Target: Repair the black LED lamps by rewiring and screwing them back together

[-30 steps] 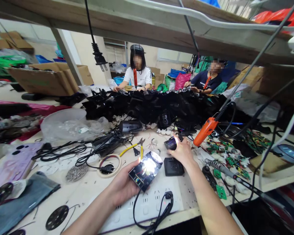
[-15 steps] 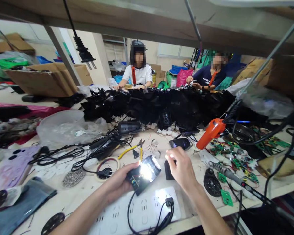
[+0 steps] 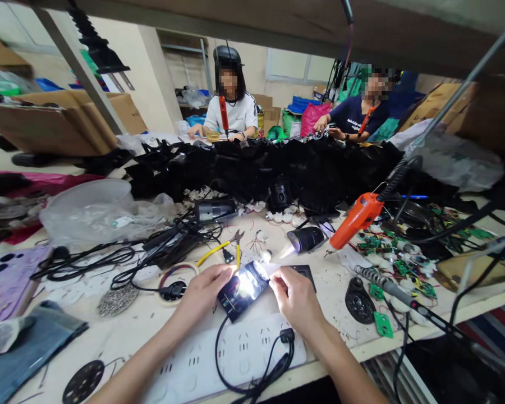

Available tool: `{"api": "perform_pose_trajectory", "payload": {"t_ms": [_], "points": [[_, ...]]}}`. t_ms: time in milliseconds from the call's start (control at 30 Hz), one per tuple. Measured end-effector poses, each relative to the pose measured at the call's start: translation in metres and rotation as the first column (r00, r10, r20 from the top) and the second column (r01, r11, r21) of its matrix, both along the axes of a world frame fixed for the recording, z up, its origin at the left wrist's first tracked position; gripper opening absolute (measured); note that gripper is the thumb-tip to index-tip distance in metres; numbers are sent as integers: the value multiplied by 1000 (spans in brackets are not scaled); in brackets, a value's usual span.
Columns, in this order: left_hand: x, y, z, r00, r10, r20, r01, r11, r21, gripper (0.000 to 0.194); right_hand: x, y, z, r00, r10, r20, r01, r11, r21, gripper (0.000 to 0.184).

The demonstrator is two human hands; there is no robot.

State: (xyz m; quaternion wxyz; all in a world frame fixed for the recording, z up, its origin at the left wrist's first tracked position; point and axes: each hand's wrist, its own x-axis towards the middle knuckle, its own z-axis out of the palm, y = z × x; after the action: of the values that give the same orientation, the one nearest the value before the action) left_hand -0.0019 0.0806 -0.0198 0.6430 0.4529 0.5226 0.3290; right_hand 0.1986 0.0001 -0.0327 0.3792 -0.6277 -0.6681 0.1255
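Observation:
A black lamp housing (image 3: 238, 298) with a bright white light on it is tilted above the table, its body partly washed out by glare. Around its left side my left hand (image 3: 206, 290) is closed, thumb on top. The fingers of my right hand (image 3: 297, 294) are pinched together at the lamp's right end. Whatever lies between those fingertips is too small to make out. From the lamp's lower end a black cable (image 3: 219, 359) loops down over the white power strip (image 3: 193, 359). Behind my right hand lies a flat black piece (image 3: 306, 274), partly covered.
Yellow-handled cutters (image 3: 214, 252) and a tape roll (image 3: 163, 280) lie left. An orange electric screwdriver (image 3: 357, 220) hangs right, above green circuit boards (image 3: 382, 324) and a soldering iron (image 3: 398, 303). Black housings (image 3: 235, 174) are heaped behind; two people sit beyond.
My right hand has come down and left to the lamp's right end, its fingers now pinched there. The lamp stays in my left hand. The camera view has shifted slightly.

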Motion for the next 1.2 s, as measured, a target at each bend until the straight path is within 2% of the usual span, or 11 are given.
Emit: {"api": "perform_pose_trajectory", "payload": {"t_ms": [100,133,233,400,500,667,833,900,1000,1133,1200], "points": [[-10,-7,4,968,-25,-251,93,960,263,33,1,-4,2,1000,-5,1,5,1000,-1,17],[-13,-11,5,951,-23,-309,117,950,288,40,2,-6,3,1000,-10,-1,10,1000,-4,17],[-20,-28,7,908,-14,-419,152,942,298,59,6,-18,9,999,-22,-31,21,999,-34,17],[-18,-51,8,892,-11,-452,159,944,290,75,15,-48,14,997,-50,-53,44,994,-104,18],[-13,-54,6,868,-4,-497,195,922,333,78,17,-66,13,992,-98,-74,78,967,-242,14],[-3,-51,1,882,16,-471,209,882,422,78,18,-82,14,988,-90,-128,24,896,-444,41],[3,-50,-2,904,68,-421,131,896,425,76,18,-82,5,996,-75,-38,50,893,-447,49],[4,-51,-4,899,63,-434,150,886,438,74,17,-80,0,999,-48,11,48,892,-449,49],[4,-51,-7,893,45,-448,192,863,468,70,16,-73,-3,998,-12,65,44,862,-506,45],[4,-50,-11,862,50,-504,246,829,502,72,20,-69,6,993,23,112,43,832,-553,43],[4,-50,-13,851,53,-522,260,821,508,72,23,-68,14,993,23,112,38,855,-517,44]]}}
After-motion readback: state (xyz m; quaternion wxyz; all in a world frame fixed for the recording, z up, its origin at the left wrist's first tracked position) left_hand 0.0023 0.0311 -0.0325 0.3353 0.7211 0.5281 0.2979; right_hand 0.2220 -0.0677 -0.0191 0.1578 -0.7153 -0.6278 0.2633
